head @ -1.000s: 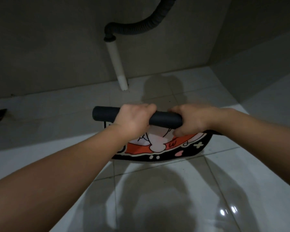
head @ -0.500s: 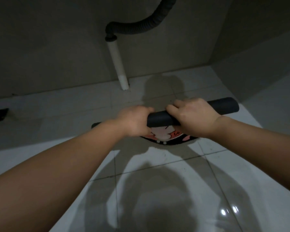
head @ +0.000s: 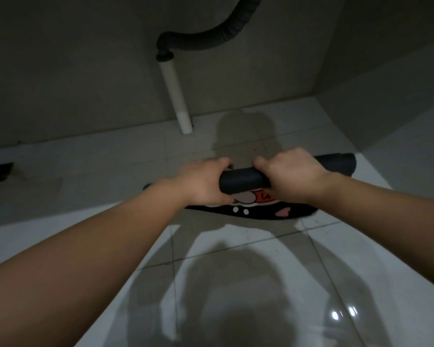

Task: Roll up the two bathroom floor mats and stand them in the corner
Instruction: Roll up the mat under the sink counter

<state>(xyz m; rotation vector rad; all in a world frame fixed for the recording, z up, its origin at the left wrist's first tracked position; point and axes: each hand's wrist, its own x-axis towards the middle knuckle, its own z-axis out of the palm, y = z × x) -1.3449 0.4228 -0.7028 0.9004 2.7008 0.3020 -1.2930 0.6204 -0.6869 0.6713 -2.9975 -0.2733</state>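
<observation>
Fingers (head: 261,163) of both hands curled tight over black rolled-up part of cartoon floor mat (head: 243,182). Left hand (head: 203,182), right hand (head: 295,176) side by side. Unrolled printed edge flat on glossy white tiled floor (head: 236,284). White drain pipe (head: 176,96), grey corrugated hose (head: 211,38) at wall beyond.

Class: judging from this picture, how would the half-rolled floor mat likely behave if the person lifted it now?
The mat probably unrolls easily: both hands, left hand and right hand, clamp it. Its unrolled flap lies limp, suggesting floppiness. It seems light, but that is uncertain.
</observation>
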